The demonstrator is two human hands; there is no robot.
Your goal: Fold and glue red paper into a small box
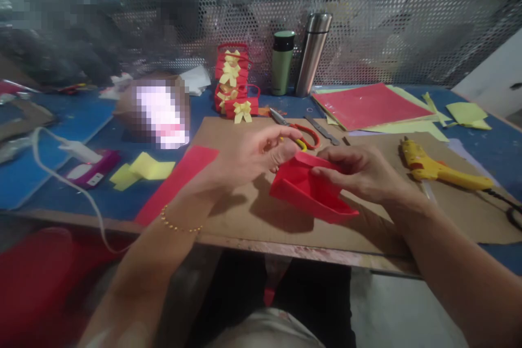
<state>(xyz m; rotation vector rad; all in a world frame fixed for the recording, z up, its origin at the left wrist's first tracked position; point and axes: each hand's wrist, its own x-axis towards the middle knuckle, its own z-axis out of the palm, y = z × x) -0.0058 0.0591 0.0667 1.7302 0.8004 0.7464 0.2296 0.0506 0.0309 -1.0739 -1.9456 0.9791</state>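
A folded red paper box (314, 187), open on the side toward me, is held tilted above the brown cardboard sheet (244, 217). My right hand (362, 171) grips its right wall, thumb inside and fingers behind. At the box's upper left corner is my left hand (265, 155), its fingers curled and its thumb against the paper; motion blurs it a little. Just behind the hands lie scissors (312, 138) with orange and yellow handles, partly covered by my left hand. A flat red paper sheet (179, 179) sits under my left forearm.
Finished red paper bags with yellow bows (231, 79) stand at the back, near a green tumbler (283, 62) and a steel flask (313, 54). Right lies a yellow glue gun (444, 168); behind it, red sheets (375, 106). Left are yellow paper pieces (142, 168) and a corded purple power strip (93, 168).
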